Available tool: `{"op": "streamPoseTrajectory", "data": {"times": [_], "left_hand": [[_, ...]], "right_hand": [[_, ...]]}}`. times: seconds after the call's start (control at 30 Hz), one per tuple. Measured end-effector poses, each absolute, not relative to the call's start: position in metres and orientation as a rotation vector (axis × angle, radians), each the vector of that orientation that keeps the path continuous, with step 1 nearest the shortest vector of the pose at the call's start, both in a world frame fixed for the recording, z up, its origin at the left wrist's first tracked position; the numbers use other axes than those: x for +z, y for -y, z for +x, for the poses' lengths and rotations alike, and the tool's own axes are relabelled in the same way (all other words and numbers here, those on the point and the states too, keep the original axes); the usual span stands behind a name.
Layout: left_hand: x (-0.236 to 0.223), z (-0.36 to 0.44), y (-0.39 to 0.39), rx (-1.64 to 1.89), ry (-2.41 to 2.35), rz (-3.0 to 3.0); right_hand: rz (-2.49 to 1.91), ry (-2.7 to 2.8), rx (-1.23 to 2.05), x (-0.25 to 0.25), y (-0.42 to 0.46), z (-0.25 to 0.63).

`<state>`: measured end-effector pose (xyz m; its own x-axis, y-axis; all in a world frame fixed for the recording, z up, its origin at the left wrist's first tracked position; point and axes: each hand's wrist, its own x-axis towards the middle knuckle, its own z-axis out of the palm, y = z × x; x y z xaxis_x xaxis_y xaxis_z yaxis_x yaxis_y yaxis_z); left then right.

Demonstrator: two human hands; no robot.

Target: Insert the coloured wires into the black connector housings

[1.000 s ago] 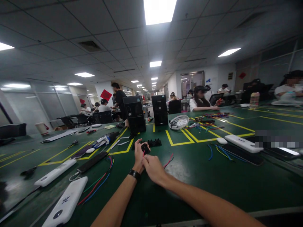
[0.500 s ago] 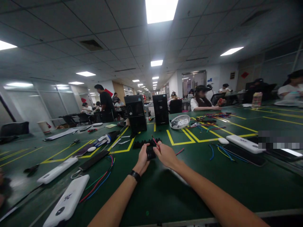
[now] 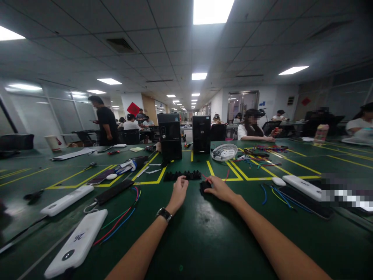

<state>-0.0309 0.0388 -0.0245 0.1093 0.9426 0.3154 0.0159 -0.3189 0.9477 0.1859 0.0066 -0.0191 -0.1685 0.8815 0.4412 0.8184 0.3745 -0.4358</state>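
My right hand (image 3: 220, 189) grips a small black block (image 3: 205, 188) at the table surface. A red wire (image 3: 204, 178) shows beside its fingertips, though I cannot tell whether it is fixed to the block. My left hand (image 3: 178, 191) is empty, its fingers loosely bent and apart, just in front of a black toothed strip (image 3: 186, 175). That strip, a row of several dark pieces, lies across the green table. Another thin red wire (image 3: 227, 174) lies behind the right hand.
Two black boxes (image 3: 169, 136) (image 3: 201, 134) stand behind the strip, with a white basket (image 3: 223, 152) to their right. White power banks (image 3: 76, 243) (image 3: 303, 187) and coloured wires (image 3: 119, 217) flank my arms. Across the table sits a person (image 3: 252, 128) near heaped wires (image 3: 262, 152).
My hands have moved apart. The left let go of the black block, and the right carried it rightward and down to the table. The view has turned slightly left.
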Motion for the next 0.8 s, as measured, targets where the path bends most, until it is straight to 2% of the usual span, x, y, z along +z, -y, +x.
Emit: {"op": "streamPoseTrajectory", "data": {"times": [0.2,0.47,0.8], "left_hand": [[-0.02,-0.053,-0.054,1.52,-1.136,1.686],[-0.022,-0.043,-0.05,1.351,-1.207,1.828],[-0.025,-0.035,-0.044,1.118,-1.128,1.96]], "right_hand": [[-1.655,1.804,0.076,-0.037,-0.047,0.226],[-1.629,1.853,0.035,-0.051,-0.095,0.224],[-1.552,1.92,0.066,-0.052,-0.111,0.223]]}}
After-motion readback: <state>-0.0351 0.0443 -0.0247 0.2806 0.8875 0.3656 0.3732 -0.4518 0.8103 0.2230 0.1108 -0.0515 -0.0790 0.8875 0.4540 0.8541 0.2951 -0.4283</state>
